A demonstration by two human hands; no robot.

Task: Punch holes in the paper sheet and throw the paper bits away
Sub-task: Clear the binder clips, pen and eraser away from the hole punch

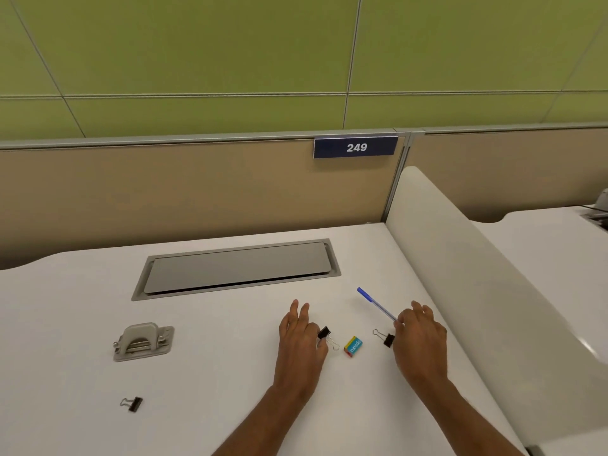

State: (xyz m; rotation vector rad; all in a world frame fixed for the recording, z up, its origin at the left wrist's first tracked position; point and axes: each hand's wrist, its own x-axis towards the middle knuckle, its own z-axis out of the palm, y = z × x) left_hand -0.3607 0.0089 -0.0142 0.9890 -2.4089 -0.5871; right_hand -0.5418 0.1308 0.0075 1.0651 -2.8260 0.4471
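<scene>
Low over the white desk point(230, 363), the left hand point(301, 337) lies flat with fingers straight, its thumb against a black binder clip point(325, 334). The right hand point(421, 337) pinches a blue pen point(375, 304) by its near end, just beside a second clip point(386, 339). The hole punch point(143, 342) sits well to the left.

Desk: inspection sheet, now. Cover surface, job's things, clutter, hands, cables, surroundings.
Surface: white desk, grey hatch set in it.
Job's things: punch at left, untouched; paper sheet, nothing seen.
Clutter: front clip at left; middle clip; right clip; eraser between those two; blue pen.
Hands: left hand, fingers straight, thumb at middle clip; right hand at the pen's end, grip unclear.
Cables: nothing seen on this desk.
Surroundings: beige partition, plate reading 249, green wall, white divider at right.
</scene>
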